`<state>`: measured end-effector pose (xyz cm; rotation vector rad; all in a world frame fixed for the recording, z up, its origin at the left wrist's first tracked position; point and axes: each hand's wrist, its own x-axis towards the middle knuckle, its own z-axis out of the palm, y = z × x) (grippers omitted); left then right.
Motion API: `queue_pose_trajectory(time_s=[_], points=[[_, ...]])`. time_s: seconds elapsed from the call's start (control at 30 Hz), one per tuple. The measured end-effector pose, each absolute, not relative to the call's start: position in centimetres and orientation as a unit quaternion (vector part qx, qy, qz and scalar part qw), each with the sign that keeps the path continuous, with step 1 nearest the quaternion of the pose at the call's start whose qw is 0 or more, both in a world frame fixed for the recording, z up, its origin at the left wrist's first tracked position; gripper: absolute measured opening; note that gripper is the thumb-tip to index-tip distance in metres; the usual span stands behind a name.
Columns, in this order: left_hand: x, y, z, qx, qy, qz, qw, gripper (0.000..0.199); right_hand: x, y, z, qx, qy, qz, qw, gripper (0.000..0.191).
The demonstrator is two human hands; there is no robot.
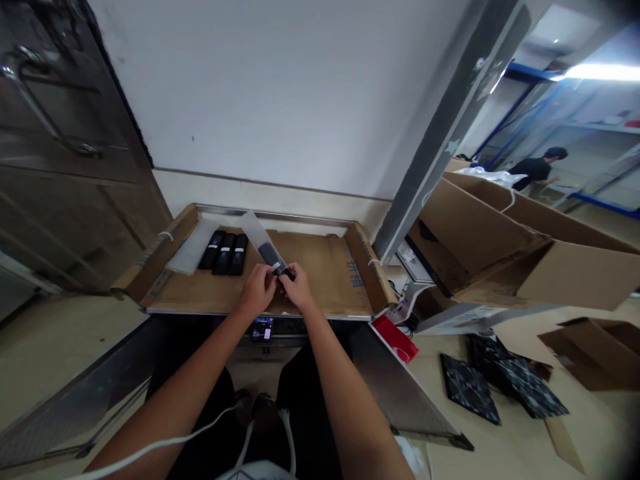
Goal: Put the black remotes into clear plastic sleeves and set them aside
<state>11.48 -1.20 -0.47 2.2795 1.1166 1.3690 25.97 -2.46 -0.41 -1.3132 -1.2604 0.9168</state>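
white wall (270, 87) | steel cabinet (65, 153) left | blue racking (520, 113) right | strip light (600, 72) overhead

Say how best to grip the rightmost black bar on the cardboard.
Probably by its long edges mid-length, from the right: the rightmost black bar is narrow, its left edge lies against its neighbour, and its right side is free.

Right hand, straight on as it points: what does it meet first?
The black device in its clear plastic sleeve: the fingers of the right hand are already on it. Past that, probably the back rim of the cardboard tray, though depth is unclear.
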Motion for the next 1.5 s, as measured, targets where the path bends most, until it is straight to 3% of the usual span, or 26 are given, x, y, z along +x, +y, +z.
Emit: queue_pose_trajectory(time_s=[0.33,0.63,1.0,1.23,1.5], points=[[11.7,-1.0,-1.2,0.802,0.394,0.434,0.115,0.014,25.9,-2.4,-0.1,-0.564,-0.501,0.409,0.514,0.017],[13.0,-1.5,-1.1,0.804,0.371,0.434,0.164,0.016,25.9,-1.8,-0.4,-0.617,-0.491,0.295,0.539,0.027],[13.5,-1.4,-1.2,0.797,0.385,0.425,0.19,0.019,25.7,-2.3,-0.5,-0.655,-0.393,0.233,0.602,0.01],[13.3,-0.6,-1.1,0.762,0.453,0.409,0.218,0.013,25.9,-2.5,-0.9,-0.603,-0.397,0.33,0.609,0.016],[12.5,-0.7,-0.5,0.709,0.485,0.432,0.274,0.009,27.6,-4.2,-0.2,-0.451,-0.416,0.546,0.571,0.052]])
